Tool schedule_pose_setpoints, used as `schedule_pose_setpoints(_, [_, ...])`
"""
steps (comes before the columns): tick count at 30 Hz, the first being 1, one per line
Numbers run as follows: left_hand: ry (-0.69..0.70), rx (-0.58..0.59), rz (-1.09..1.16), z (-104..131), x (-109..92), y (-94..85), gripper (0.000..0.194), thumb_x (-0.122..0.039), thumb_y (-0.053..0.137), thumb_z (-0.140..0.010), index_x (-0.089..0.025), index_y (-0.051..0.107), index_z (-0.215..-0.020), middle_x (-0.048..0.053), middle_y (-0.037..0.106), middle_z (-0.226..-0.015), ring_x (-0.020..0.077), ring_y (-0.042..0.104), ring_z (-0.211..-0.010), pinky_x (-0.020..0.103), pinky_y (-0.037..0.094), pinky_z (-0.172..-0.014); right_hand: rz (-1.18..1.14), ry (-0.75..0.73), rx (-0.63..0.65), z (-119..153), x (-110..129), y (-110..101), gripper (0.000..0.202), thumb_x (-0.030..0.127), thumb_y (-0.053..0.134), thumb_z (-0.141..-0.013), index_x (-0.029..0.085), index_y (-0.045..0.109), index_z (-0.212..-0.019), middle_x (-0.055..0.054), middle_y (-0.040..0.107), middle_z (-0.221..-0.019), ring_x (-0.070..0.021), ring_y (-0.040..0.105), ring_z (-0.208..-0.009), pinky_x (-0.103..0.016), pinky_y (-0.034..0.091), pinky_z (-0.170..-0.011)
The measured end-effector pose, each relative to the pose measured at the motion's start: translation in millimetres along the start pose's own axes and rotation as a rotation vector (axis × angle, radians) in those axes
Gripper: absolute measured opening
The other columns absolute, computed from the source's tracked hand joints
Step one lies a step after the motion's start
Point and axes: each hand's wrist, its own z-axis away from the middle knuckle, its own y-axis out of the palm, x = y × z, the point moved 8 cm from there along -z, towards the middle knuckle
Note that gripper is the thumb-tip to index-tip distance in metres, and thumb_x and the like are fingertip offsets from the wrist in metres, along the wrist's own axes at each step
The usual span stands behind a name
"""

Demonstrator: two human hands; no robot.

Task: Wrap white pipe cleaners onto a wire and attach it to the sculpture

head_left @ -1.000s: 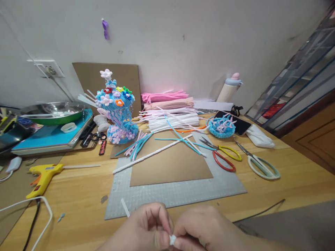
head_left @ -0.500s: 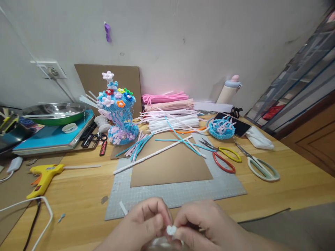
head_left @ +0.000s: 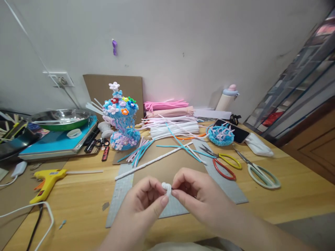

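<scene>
Far left on my desk there's a yellow glue gun with a stick poking out its back, then my blue pipe-cleaner ornament covered in little flowers. My left hand has thumb and fingertips pinched on a short piece of white pipe cleaner, held up over the cardboard sheet and grey cutting mat. It's fluffy, pure white, the top curled over in a chunky bend and the other end hanging down. My right hand is pinched up close against it, gripping a thin dark stick, I think, though my fingers cover most of it. Further right: red-and-yellow-handled scissors, then a pale-handled pair.
</scene>
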Motion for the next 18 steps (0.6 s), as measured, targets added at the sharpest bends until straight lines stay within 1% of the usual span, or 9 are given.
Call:
schedule_pose_setpoints(4, [0.072,-0.093,0.056,-7.5,-3.3,-3.5,0.028,-0.037,0.074,-0.070,-0.019,0.055,-0.080,-0.005,0.052,-0.067,0.0049,0.040,-0.051,0.016,0.036,-0.049,0.165,-0.158,-0.107,-1.6,17.3,-6.3,0.007,0.014,0.054,-0.082,0.017,0.056,-0.077,0.000,0.054,-0.074,-0.0101,0.050,-0.064,-0.021,0.038,-0.056])
schedule_pose_setpoints(7, [0.100,-0.107,0.059,-11.3,-7.9,-1.8,0.026,-0.037,0.074,-0.070,-0.019,0.058,-0.081,-0.004,0.055,-0.068,0.0061,0.046,-0.055,0.017,0.040,-0.054,0.270,-0.270,-0.179,2.8,26.4,-6.7,0.012,0.016,0.050,-0.086,0.017,0.059,-0.080,-0.001,0.058,-0.073,-0.0121,0.052,-0.067,-0.023,0.038,-0.060])
schedule_pose_setpoints(9, [0.115,-0.110,0.042,-11.3,-12.8,-0.9,0.025,-0.037,0.075,-0.069,-0.018,0.061,-0.078,-0.003,0.057,-0.068,0.0075,0.050,-0.058,0.018,0.041,-0.056,0.275,-0.313,-0.200,5.9,28.5,-5.9,0.015,0.018,0.047,-0.089,0.018,0.061,-0.085,-0.002,0.061,-0.074,-0.0123,0.054,-0.068,-0.023,0.038,-0.062])
schedule_pose_setpoints(11, [0.125,-0.098,0.025,-9.9,-16.7,-0.1,0.023,-0.036,0.075,-0.069,-0.018,0.063,-0.075,-0.002,0.059,-0.067,0.0088,0.052,-0.060,0.018,0.042,-0.057,0.229,-0.301,-0.191,6.7,26.3,-5.5,0.017,0.020,0.046,-0.091,0.018,0.063,-0.087,-0.001,0.061,-0.072,-0.0115,0.054,-0.065,-0.022,0.038,-0.061])
schedule_pose_setpoints(14, [0.156,-0.038,-0.015,-7.4,-20.0,1.7,0.018,-0.034,0.073,-0.072,-0.018,0.066,-0.078,0.000,0.062,-0.071,0.0110,0.055,-0.066,0.020,0.044,-0.061,0.109,-0.215,-0.141,4.7,19.7,-6.4,0.019,0.023,0.048,-0.090,0.017,0.064,-0.082,0.001,0.055,-0.063,-0.0099,0.048,-0.058,-0.021,0.036,-0.055])
schedule_pose_setpoints(16, [0.211,-0.005,-0.067,-6.8,-23.2,0.5,0.013,-0.032,0.070,-0.075,-0.019,0.067,-0.078,0.000,0.062,-0.074,0.0121,0.056,-0.070,0.021,0.043,-0.064,-0.025,-0.126,-0.082,3.0,14.2,-6.1,0.019,0.026,0.051,-0.088,0.016,0.064,-0.079,0.003,0.050,-0.058,-0.0088,0.044,-0.054,-0.020,0.033,-0.050])
schedule_pose_setpoints(18, [0.263,0.026,-0.151,-8.3,-27.1,-1.4,0.013,-0.031,0.068,-0.077,-0.018,0.066,-0.074,0.001,0.060,-0.074,0.0124,0.054,-0.070,0.021,0.042,-0.063,-0.183,-0.034,0.005,2.7,10.3,-2.3,0.019,0.029,0.054,-0.085,0.014,0.064,-0.077,0.004,0.046,-0.054,-0.0075,0.041,-0.050,-0.019,0.031,-0.046])
